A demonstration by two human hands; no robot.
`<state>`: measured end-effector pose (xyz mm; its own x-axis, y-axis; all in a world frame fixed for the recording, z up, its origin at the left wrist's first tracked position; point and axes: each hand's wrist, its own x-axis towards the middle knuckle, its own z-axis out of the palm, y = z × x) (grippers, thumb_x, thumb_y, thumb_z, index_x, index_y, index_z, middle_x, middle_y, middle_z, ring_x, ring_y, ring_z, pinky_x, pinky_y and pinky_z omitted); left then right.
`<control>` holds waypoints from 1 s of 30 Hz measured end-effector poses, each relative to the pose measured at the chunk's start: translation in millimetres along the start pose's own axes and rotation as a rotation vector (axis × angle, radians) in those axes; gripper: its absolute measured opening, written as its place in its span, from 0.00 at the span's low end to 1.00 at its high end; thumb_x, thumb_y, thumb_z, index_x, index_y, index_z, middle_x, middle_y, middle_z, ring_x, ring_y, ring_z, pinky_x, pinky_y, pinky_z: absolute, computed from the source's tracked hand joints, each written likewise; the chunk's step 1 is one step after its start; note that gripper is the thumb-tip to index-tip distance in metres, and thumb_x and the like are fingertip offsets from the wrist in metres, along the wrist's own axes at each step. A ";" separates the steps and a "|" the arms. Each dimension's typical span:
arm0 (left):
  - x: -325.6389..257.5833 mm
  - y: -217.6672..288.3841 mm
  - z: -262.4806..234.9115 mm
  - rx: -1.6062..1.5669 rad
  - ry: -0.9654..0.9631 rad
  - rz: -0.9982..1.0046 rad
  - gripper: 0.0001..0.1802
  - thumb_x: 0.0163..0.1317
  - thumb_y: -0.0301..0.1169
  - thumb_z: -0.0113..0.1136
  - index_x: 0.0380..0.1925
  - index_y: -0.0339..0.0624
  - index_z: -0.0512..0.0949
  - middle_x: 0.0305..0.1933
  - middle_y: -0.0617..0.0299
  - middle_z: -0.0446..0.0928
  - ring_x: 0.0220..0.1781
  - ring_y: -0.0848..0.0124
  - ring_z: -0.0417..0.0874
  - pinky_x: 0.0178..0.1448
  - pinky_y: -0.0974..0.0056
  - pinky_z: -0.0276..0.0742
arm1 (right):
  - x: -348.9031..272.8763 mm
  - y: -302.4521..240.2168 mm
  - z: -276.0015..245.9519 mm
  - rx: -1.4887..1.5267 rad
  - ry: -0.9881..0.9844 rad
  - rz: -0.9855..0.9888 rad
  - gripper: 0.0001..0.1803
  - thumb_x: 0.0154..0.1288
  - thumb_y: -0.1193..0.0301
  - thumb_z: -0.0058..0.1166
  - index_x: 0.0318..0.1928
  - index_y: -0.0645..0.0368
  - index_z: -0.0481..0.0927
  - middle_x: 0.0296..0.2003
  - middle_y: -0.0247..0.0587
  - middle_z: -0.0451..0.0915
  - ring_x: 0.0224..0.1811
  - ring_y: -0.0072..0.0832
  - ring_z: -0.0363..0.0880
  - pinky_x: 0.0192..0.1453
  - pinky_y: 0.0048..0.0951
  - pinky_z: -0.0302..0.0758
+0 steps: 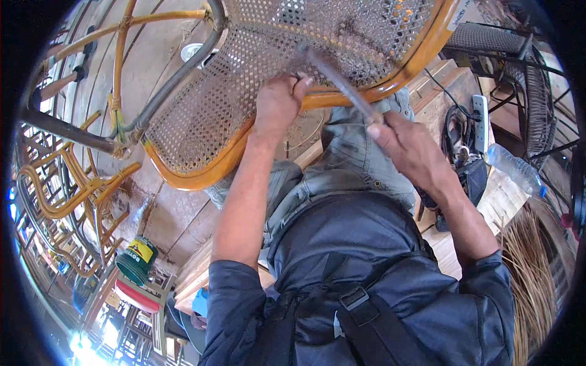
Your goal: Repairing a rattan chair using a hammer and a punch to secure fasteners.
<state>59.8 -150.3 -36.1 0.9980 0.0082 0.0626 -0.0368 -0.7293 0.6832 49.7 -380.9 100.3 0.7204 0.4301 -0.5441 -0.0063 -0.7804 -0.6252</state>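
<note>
Grn tub point(135, 263); clr btl point(516, 169) nr pwr strip point(480, 125).

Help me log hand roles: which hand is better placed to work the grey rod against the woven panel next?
Probably the right hand: it grips the grey rod, whose far end lies over the woven panel. The left hand is at the panel's rattan rim, not on the rod.

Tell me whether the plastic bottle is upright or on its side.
On its side: the clear plastic bottle shows its body lengthwise near the white power strip, blue cap at its lower-right end.
</note>
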 end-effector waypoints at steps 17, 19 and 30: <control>-7.2 -11.0 -1.8 -0.040 0.076 -0.102 0.13 0.60 0.35 0.57 0.23 0.37 0.80 0.24 0.49 0.78 0.29 0.50 0.78 0.38 0.50 0.72 | -0.1 1.4 1.6 0.150 0.061 0.081 0.29 0.67 0.48 0.45 0.33 0.67 0.70 0.21 0.58 0.70 0.26 0.51 0.73 0.32 0.42 0.69; -6.4 -9.7 -3.1 -0.044 0.085 -0.041 0.13 0.60 0.35 0.57 0.23 0.37 0.79 0.24 0.49 0.78 0.30 0.50 0.78 0.38 0.50 0.72 | 1.0 0.2 2.5 0.160 0.078 0.050 0.28 0.66 0.49 0.46 0.32 0.67 0.70 0.21 0.58 0.70 0.26 0.52 0.73 0.32 0.42 0.69; -5.8 -7.0 -5.6 -0.030 0.027 -0.061 0.11 0.63 0.36 0.54 0.33 0.39 0.79 0.31 0.49 0.79 0.34 0.51 0.80 0.39 0.54 0.74 | 7.6 -8.9 -3.4 0.101 0.068 0.013 0.26 0.66 0.50 0.48 0.33 0.67 0.70 0.22 0.59 0.71 0.28 0.54 0.74 0.33 0.43 0.69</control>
<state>53.9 -141.4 -37.2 0.9967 0.0707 0.0400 0.0217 -0.7058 0.7081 57.6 -372.2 103.5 0.7648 0.3857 -0.5160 -0.0838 -0.7346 -0.6733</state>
